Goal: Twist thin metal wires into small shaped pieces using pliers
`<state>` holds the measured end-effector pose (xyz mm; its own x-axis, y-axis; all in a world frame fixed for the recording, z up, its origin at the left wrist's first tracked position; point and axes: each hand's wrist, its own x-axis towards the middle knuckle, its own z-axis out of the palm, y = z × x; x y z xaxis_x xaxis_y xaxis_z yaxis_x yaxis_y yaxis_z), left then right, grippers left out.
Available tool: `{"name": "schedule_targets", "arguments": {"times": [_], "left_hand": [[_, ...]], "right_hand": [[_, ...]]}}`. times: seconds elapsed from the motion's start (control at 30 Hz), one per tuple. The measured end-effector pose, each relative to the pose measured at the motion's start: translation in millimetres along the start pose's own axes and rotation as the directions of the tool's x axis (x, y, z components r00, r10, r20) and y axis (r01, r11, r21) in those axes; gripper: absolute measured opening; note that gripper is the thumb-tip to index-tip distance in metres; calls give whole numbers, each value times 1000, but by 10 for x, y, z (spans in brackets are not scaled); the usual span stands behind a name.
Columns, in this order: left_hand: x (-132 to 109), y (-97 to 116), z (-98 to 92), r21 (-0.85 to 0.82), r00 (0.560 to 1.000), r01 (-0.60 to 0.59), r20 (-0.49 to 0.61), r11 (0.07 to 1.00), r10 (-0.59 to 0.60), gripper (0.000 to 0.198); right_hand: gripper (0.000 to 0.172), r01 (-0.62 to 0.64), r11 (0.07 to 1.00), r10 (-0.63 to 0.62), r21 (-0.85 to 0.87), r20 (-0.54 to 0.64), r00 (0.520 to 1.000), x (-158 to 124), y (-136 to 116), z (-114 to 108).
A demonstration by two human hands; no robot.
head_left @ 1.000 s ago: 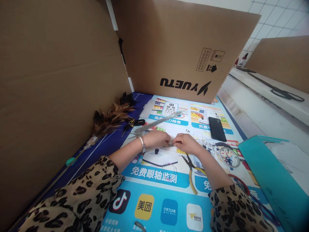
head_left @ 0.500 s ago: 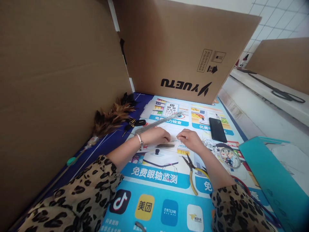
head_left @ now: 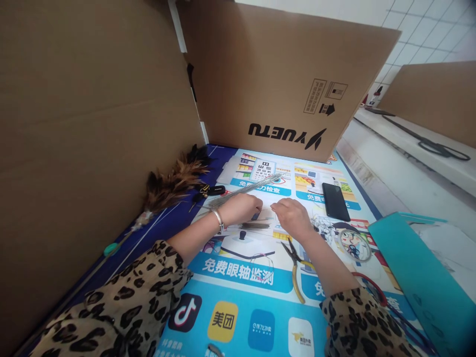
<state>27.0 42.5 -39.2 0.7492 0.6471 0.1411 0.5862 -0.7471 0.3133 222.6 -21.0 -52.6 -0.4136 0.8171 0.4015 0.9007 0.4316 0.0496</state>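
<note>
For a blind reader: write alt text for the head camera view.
A person's left hand and right hand, fingertips close together, work at something too fine to make out on a printed poster mat. Nearby lie a bundle of metal wires, yellow-handled pliers, a black phone and a feather duster, between cardboard walls.

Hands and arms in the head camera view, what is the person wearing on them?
Both arms are in leopard-print fabric, tan with dark blotches. The left sleeve and the right sleeve end well short of the wrists, so the forearms are bare. The left hand has a thin silver bangle at its wrist. The right hand is ungloved, and so is the left.
</note>
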Motion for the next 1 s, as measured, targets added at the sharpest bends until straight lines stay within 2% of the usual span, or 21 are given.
{"name": "schedule_targets", "arguments": {"times": [0.17,0.27,0.4,0.53,0.73,1.0], "left_hand": [[18,39,-20,-45,999,33,-4,998,-33,22],[23,22,19,6,999,-3,-39,1000,4,22],[19,11,60,89,997,-46,-56,995,51,21],[5,60,62,190,996,-16,-86,982,33,21],[-5,118,73,292,992,-71,-83,954,99,22],[15,118,121,299,995,-50,-63,953,72,19]], "right_hand": [[25,-35,996,31,-80,-60,998,7,-26,-43],[23,-31,993,22,-114,-75,997,23,-68,-52],[21,27,987,-34,-156,-39,999,29,-105,-20],[20,51,981,-55,-185,-16,998,20,-126,12],[20,-1,985,4,-171,18,1000,16,-177,30],[22,-111,981,122,-159,61,991,14,-201,35]]}}
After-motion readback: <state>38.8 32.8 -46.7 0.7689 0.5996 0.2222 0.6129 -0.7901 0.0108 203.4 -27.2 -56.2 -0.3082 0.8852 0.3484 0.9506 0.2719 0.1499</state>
